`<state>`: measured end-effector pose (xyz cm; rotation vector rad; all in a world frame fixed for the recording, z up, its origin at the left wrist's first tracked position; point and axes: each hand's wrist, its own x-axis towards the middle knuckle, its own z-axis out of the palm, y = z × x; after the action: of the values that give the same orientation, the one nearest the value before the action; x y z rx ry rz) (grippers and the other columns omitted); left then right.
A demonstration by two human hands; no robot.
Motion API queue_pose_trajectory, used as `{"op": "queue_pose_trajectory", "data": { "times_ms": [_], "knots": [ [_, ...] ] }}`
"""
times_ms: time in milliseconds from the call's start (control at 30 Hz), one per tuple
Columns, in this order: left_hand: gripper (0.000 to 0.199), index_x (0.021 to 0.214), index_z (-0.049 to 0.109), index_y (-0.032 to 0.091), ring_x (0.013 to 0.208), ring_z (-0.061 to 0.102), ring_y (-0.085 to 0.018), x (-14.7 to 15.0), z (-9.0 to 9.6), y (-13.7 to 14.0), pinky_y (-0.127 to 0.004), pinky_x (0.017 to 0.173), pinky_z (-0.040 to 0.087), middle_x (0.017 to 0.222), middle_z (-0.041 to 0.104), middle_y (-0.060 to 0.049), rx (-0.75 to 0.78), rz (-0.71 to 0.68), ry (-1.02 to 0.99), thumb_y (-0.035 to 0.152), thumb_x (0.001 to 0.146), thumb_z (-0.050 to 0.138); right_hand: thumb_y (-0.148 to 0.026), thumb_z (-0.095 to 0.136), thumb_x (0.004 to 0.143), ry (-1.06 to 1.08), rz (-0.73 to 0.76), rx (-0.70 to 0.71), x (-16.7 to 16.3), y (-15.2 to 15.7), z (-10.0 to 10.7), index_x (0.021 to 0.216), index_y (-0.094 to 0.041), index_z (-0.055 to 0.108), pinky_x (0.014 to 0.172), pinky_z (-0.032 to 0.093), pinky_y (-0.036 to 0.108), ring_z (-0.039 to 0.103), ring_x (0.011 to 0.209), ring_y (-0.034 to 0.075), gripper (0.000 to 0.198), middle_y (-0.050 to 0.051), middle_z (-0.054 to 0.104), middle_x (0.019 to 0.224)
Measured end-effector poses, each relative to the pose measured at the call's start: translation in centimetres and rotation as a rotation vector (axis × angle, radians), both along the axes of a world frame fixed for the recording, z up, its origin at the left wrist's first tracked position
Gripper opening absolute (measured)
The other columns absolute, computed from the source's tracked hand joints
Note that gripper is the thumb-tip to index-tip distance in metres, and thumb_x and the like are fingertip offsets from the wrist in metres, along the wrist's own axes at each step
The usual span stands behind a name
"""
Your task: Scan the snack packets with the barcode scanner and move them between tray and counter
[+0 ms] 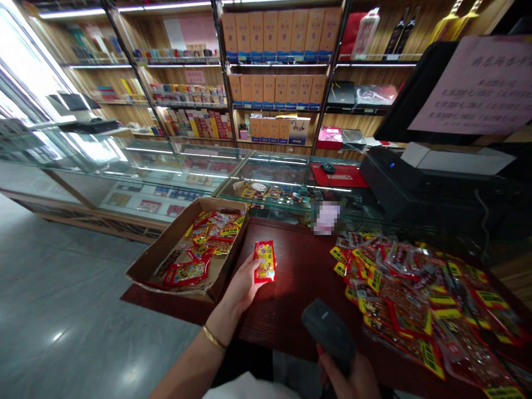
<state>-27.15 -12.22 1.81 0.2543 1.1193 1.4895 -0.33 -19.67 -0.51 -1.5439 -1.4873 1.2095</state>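
Note:
My left hand (246, 284) is closed on a small red and yellow snack packet (265, 261), held upright above the dark red wooden counter (291, 249). In my right hand (349, 377) is a black barcode scanner (326, 327), its head tilted toward the packet. A bright patch of light falls on the packet's lower right edge. Left of the packet, an open cardboard box (224, 277) holds several similar red and yellow packets (189, 271). A large heap of clear, red and yellow snack packets (399, 299) covers the counter to the right of the scanner.
Behind the counter runs a glass display case (187, 166). A black monitor (411, 88) with a pink paper sign (477, 88) stands at right. A mouse (328, 168) rests on a red mat (349, 176). Shelves of orange boxes (282, 36) line the back wall.

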Motion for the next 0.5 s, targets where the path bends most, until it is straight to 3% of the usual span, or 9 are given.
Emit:
{"op": "queue_pose_trajectory", "data": {
  "times_ms": [300,500],
  "knots": [
    [0.032,0.123,0.067,0.017,0.102,0.076,-0.028,1.3,0.1,0.0,-0.040,0.088,0.059,0.111,0.078,-0.015,0.039,-0.059,-0.011,0.021,0.092,0.068,-0.081,0.063,0.078,0.036,-0.008,0.040,-0.8,0.2,0.7,0.062,-0.022,0.072,0.053,0.049,0.030,0.066,0.050,0.024,0.062,0.006,0.069,0.050],
    [0.040,0.124,0.069,0.018,0.098,0.075,-0.025,2.8,0.7,-0.4,-0.036,0.087,0.059,0.109,0.078,-0.011,0.117,-0.129,-0.035,0.026,0.085,0.077,-0.068,0.064,0.086,-0.007,0.044,0.075,-1.7,1.1,0.9,0.069,-0.021,0.075,0.059,0.051,0.032,0.066,0.052,0.025,0.051,0.007,0.071,0.055]
  ]
}}
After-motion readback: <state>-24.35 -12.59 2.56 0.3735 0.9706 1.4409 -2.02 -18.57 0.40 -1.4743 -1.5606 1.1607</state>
